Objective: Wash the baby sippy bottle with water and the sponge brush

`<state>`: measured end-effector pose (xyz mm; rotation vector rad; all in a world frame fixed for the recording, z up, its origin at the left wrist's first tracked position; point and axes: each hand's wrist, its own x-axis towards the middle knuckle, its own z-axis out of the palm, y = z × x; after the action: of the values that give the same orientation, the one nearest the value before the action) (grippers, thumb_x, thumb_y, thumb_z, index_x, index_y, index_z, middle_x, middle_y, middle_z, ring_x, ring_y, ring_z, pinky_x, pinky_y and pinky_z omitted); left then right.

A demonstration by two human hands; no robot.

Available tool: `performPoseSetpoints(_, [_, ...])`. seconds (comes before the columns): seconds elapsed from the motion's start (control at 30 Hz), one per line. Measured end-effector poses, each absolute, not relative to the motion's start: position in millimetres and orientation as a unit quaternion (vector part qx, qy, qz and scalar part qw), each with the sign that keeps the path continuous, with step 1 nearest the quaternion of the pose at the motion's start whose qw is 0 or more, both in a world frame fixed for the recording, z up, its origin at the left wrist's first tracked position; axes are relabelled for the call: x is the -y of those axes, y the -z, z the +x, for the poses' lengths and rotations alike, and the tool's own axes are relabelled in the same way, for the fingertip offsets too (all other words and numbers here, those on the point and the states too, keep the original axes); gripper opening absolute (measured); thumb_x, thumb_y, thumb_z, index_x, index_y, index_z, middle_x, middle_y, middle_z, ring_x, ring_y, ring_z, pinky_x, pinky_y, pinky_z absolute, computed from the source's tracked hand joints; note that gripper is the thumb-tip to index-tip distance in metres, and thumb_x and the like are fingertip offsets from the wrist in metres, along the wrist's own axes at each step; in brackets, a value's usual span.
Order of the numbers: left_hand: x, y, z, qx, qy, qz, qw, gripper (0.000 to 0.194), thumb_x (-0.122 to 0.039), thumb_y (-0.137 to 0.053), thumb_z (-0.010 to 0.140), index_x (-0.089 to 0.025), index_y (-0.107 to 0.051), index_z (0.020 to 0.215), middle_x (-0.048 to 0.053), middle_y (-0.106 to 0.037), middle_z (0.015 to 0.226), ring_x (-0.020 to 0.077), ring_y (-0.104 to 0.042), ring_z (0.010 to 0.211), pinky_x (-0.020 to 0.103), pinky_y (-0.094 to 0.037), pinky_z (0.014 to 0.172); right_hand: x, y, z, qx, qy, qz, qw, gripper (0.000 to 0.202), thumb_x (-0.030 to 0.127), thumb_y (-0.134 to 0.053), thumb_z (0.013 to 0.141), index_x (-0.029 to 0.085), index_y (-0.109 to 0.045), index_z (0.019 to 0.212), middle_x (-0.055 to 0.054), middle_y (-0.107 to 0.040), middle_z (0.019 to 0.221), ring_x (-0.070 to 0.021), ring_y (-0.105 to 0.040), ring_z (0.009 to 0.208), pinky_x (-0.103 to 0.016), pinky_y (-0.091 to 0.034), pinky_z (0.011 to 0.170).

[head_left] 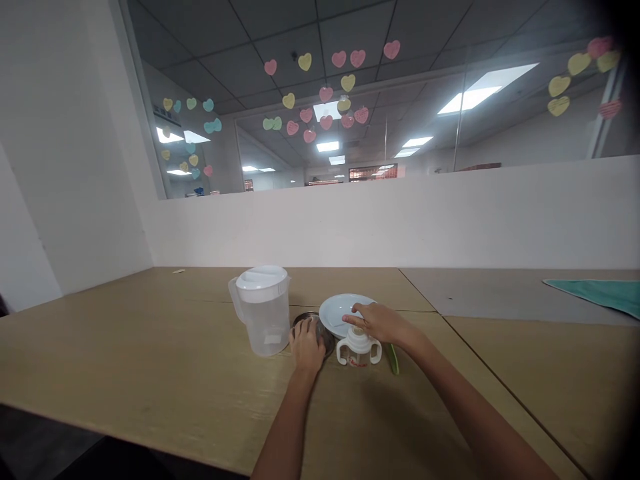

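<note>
My left hand [307,345] lies over a round metal bowl [327,339], fingers curled onto it; the hand covers much of the bowl. To its right, my right hand [376,321] reaches above a small clear cup [359,359] with a white top and two white handles. The right thumb and fingers are stretched out and apart, with nothing visible between them. Behind the cup sits a white plate [340,303], partly hidden by the right hand. A green, narrow object [393,360] pokes out below the right wrist; its kind is unclear.
A translucent pitcher [267,320] with a white lid stands left of the bowl, close to my left hand. A teal cloth [597,297] lies at the far right of the table [150,373]. A white wall [350,227] with a window above it bounds the back.
</note>
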<state>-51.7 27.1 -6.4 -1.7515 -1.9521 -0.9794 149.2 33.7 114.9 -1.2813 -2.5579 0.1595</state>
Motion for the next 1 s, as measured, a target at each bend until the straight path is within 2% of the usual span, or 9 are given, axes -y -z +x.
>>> performPoseSetpoints(0.13, [-24.5,-0.2,-48.8,0.715,0.357,-0.578,0.166,0.033,-0.021,-0.054,0.075,-0.021,-0.057,0.108,0.01,-0.055,0.11,0.0278,-0.048,0.107,0.043,-0.037,0.09,-30.4,-121.4,153.0,0.882,-0.063,-0.445,0.142,0.053,0.058,-0.031,0.09,0.018,-0.06,0.109,-0.012,-0.065,0.101,-0.0234,-0.06,0.095,-0.026,-0.038,0.072])
performPoseSetpoints(0.33, [-28.8,5.8,-49.8,0.724,0.375,-0.57,0.103,0.06,-0.012,-0.054,0.073,-0.016,-0.036,0.13,0.013,-0.05,0.117,0.0246,-0.051,0.108,0.035,-0.04,0.088,-25.3,-131.1,158.4,0.876,-0.059,-0.453,0.152,0.054,0.057,-0.028,0.09,0.017,-0.059,0.107,-0.01,-0.067,0.092,-0.0239,-0.061,0.084,-0.027,-0.036,0.063])
performPoseSetpoints(0.47, [-28.1,2.9,-51.3,0.707,0.415,-0.56,0.122,0.053,-0.014,-0.052,0.076,-0.013,-0.038,0.127,0.013,-0.052,0.11,0.0262,-0.049,0.107,0.039,-0.04,0.091,-22.7,-134.9,161.0,0.876,-0.045,-0.457,0.151,0.053,0.058,-0.028,0.09,0.018,-0.06,0.105,-0.01,-0.067,0.09,-0.024,-0.061,0.082,-0.028,-0.035,0.062])
performPoseSetpoints(0.57, [-22.9,-5.7,-48.1,0.653,0.521,-0.525,0.163,0.051,-0.023,-0.049,0.082,-0.014,-0.033,0.13,0.014,-0.05,0.113,0.0268,-0.048,0.108,0.043,-0.039,0.092,-19.6,-138.2,162.1,0.871,-0.03,-0.458,0.178,0.053,0.056,-0.027,0.091,0.018,-0.059,0.107,-0.01,-0.067,0.093,-0.024,-0.061,0.084,-0.029,-0.037,0.065])
performPoseSetpoints(0.7, [-15.5,-8.9,-34.2,0.509,0.667,-0.5,0.215,0.052,-0.029,-0.047,0.086,-0.015,-0.027,0.133,0.017,-0.043,0.123,0.0261,-0.044,0.115,0.044,-0.038,0.097,-10.6,-140.8,158.6,0.883,-0.028,-0.419,0.209,0.04,0.043,-0.042,0.089,0.017,-0.054,0.117,-0.011,-0.064,0.106,-0.0234,-0.058,0.096,-0.03,-0.04,0.078])
performPoseSetpoints(0.77, [-13.8,-4.7,-25.2,0.452,0.671,-0.533,0.248,0.051,-0.028,-0.048,0.086,-0.016,-0.028,0.132,0.018,-0.043,0.125,0.0265,-0.043,0.119,0.045,-0.036,0.099,-3.5,-140.1,153.4,0.907,-0.025,-0.355,0.227,0.038,0.032,-0.051,0.084,0.019,-0.051,0.12,-0.009,-0.058,0.118,-0.0229,-0.053,0.107,-0.031,-0.037,0.088])
performPoseSetpoints(0.83, [-13.7,0.4,-17.3,0.406,0.655,-0.579,0.266,0.049,-0.026,-0.048,0.086,-0.019,-0.028,0.131,0.017,-0.043,0.126,0.0266,-0.043,0.121,0.046,-0.036,0.099,3.8,-138.9,146.7,0.925,-0.019,-0.291,0.246,0.044,0.019,-0.051,0.081,0.021,-0.048,0.124,-0.007,-0.054,0.124,-0.0214,-0.048,0.113,-0.032,-0.034,0.094])
performPoseSetpoints(0.93, [-14.8,4.2,-10.5,0.357,0.656,-0.616,0.251,0.051,-0.023,-0.046,0.087,-0.025,-0.022,0.132,0.015,-0.038,0.133,0.0259,-0.04,0.124,0.048,-0.037,0.099,11.5,-139.0,139.2,0.941,-0.02,-0.226,0.251,0.049,0.007,-0.044,0.077,0.022,-0.048,0.124,-0.005,-0.055,0.122,-0.0187,-0.049,0.11,-0.031,-0.034,0.095])
performPoseSetpoints(1.0, [-15.2,3.4,-9.6,0.359,0.661,-0.622,0.218,0.055,-0.022,-0.044,0.088,-0.027,-0.015,0.134,0.015,-0.032,0.138,0.0256,-0.037,0.127,0.049,-0.036,0.099,12.7,-141.7,139.5,0.937,-0.018,-0.229,0.263,0.048,0.007,-0.045,0.076,0.022,-0.05,0.122,-0.006,-0.056,0.117,-0.019,-0.05,0.106,-0.03,-0.035,0.091])
